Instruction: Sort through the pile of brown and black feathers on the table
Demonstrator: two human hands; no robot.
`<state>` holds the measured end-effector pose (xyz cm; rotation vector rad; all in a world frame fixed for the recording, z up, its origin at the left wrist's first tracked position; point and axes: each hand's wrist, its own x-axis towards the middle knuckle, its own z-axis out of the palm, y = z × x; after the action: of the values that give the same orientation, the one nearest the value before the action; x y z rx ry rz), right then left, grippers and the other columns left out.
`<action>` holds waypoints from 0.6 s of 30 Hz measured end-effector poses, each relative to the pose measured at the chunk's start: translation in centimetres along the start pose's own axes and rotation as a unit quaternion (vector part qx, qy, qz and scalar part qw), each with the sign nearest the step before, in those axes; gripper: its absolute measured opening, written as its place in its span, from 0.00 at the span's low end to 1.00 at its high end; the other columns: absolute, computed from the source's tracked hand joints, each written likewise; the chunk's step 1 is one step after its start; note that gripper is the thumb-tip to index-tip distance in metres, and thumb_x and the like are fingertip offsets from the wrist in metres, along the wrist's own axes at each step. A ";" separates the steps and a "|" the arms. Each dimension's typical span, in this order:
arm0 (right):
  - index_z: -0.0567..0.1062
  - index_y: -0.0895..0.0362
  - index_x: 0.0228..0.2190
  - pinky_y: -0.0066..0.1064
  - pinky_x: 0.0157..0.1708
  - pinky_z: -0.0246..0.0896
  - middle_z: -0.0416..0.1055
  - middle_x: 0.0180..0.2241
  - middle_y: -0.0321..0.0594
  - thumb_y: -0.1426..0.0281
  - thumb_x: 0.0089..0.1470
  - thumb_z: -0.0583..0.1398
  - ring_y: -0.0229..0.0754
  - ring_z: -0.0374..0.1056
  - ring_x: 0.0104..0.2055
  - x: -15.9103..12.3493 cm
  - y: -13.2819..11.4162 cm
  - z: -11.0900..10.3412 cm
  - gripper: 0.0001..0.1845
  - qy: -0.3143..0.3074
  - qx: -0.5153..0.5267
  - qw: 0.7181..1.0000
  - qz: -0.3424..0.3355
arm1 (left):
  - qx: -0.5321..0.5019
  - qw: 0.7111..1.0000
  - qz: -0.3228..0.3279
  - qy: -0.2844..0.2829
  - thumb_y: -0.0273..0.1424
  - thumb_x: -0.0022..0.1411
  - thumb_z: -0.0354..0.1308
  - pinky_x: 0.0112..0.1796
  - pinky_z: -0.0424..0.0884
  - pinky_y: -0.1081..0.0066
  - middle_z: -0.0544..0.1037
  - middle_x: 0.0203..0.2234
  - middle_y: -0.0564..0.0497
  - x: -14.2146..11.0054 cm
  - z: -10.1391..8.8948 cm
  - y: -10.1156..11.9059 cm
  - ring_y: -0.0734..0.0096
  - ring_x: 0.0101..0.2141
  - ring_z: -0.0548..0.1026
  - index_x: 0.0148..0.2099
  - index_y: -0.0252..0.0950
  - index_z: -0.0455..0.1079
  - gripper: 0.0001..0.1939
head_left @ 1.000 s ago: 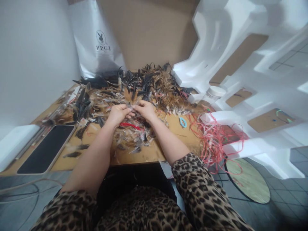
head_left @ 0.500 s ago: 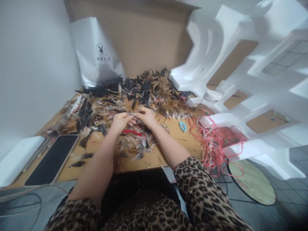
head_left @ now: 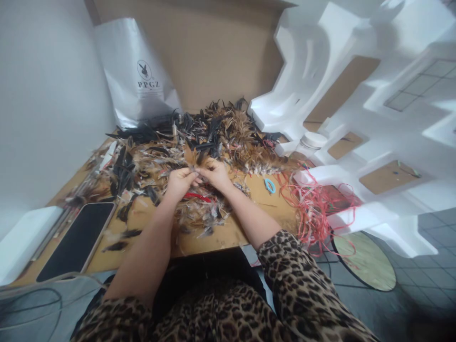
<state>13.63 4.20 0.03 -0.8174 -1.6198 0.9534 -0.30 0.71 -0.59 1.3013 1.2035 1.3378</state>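
Both my hands meet over the feather-covered table, fingertips nearly touching. My left hand [head_left: 181, 181] pinches the lower end of a small fan of brown and dark feathers [head_left: 194, 156]. From the other side my right hand [head_left: 215, 174] is closed on the same feathers, thumb and fingers together. The feather tips point away from me. Below the hands lies a red strip [head_left: 197, 195] on a pile of loose grey-brown feathers [head_left: 203, 218]. Exactly how the quill ends sit between the fingers is too small to tell.
Heaps of black and brown feathers [head_left: 245, 128] spread behind my hands. A phone [head_left: 76, 242] lies at left, a silver bag [head_left: 124, 76] behind. Toward the right are a blue ring [head_left: 270, 185], tangled pink string [head_left: 313, 213], a lidded jar [head_left: 310, 142] and white foam pieces [head_left: 342, 104].
The view has shifted slightly. Both hands stay together on the feathers, with hardly any visible change in their grip.
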 end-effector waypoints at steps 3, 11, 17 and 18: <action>0.67 0.59 0.16 0.27 0.31 0.56 0.62 0.23 0.34 0.57 0.41 0.64 0.33 0.58 0.27 -0.1 -0.1 0.0 0.19 0.006 -0.019 1.000 0.021 | -0.019 1.000 -0.001 0.005 0.34 0.47 0.62 0.22 0.68 0.75 0.75 0.16 0.49 -0.2 0.3 0.4 0.75 0.17 0.71 0.25 0.31 0.72 0.09; 0.73 0.60 0.28 0.26 0.31 0.57 0.69 0.25 0.35 0.57 0.40 0.63 0.32 0.60 0.26 0.0 -0.5 -0.3 0.18 0.011 0.058 0.995 0.077 | -0.103 0.987 -0.010 0.121 0.37 0.47 0.64 0.22 0.67 0.78 0.78 0.23 0.46 0.3 0.3 0.7 0.79 0.19 0.71 0.26 0.30 0.72 0.13; 0.74 0.62 0.24 0.25 0.26 0.53 0.67 0.19 0.33 0.61 0.40 0.64 0.30 0.57 0.22 0.2 -0.3 -1.0 0.15 -0.103 0.014 0.989 0.102 | -0.143 0.975 0.000 0.168 0.37 0.49 0.62 0.21 0.65 0.80 0.78 0.25 0.47 0.6 0.2 0.4 0.81 0.20 0.71 0.28 0.30 0.71 0.13; 0.74 0.62 0.24 0.25 0.26 0.54 0.68 0.20 0.34 0.62 0.39 0.64 0.30 0.58 0.22 0.3 -0.2 -1.1 0.15 -0.132 0.010 0.986 0.105 | -0.147 0.974 0.001 0.171 0.37 0.49 0.62 0.21 0.65 0.80 0.78 0.25 0.47 0.5 0.2 0.4 0.81 0.20 0.71 0.28 0.31 0.71 0.12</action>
<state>14.65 4.57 0.52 -0.8897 -1.7685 1.2699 -0.10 1.19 -0.12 0.8844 1.1729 1.7177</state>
